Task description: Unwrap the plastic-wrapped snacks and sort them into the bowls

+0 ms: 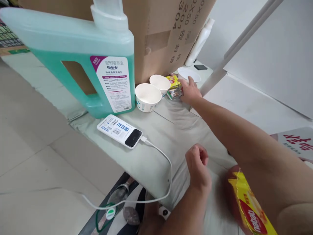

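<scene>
My right hand (pixel 191 93) reaches to the far end of the cloth-covered surface, its fingers apart. They are beside a yellow-and-red snack packet (pixel 173 81) and a clear wrapped packet (pixel 174 94), and in front of a white bowl (pixel 189 74). Whether the fingertips touch either packet is hard to make out. My left hand (pixel 198 166) is curled into a loose fist above the cloth, with nothing visible in it. Nearest to it is the white cable (pixel 168 163) plugged into a white power bank (pixel 119 131). A yellow nabati packet (pixel 251 205) lies under my right forearm.
Two white paper bowls, the nearer one (pixel 148 98) printed, stand by a large jug of green liquid (pixel 80 55). Behind is a cardboard box (pixel 156 32). A white bottle (pixel 200 42) and a black phone-like object (pixel 200 67) are farther back. White panels (pixel 269 58) flank the right.
</scene>
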The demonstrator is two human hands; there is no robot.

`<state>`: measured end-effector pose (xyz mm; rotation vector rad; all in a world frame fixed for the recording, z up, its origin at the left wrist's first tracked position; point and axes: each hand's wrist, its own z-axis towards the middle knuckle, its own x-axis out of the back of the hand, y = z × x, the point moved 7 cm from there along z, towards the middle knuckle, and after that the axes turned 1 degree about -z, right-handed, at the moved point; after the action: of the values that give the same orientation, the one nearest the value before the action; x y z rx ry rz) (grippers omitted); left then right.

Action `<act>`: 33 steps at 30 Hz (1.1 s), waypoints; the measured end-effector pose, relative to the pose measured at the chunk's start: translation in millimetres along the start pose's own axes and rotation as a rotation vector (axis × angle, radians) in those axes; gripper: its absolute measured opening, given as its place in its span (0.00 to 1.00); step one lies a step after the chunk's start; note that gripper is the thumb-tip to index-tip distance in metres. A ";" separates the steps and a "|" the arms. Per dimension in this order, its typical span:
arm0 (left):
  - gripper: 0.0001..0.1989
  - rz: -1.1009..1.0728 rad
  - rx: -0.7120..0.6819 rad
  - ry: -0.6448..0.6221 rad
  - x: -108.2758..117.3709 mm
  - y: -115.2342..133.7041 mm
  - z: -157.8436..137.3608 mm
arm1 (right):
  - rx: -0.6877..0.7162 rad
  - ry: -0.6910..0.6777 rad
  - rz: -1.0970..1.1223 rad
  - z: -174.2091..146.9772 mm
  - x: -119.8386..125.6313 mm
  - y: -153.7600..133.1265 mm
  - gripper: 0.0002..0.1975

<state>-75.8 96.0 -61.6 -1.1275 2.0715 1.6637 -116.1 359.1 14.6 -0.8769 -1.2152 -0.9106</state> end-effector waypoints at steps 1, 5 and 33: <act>0.25 0.003 0.003 -0.002 0.7 1.4 2.2 | -0.018 -0.014 0.016 8.8 -4.9 2.9 0.33; 0.25 0.016 0.024 -0.023 0.8 2.2 9.6 | 0.009 -0.011 0.026 20.7 -15.6 9.8 0.27; 0.12 0.119 -0.187 -0.296 -67.2 -19.3 -41.0 | -0.576 0.718 1.611 -404.7 126.6 141.2 0.17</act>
<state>-6.8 85.0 -20.6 -0.7613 1.8591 1.9791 179.9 29.7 74.9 -1.4002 0.5389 -0.1014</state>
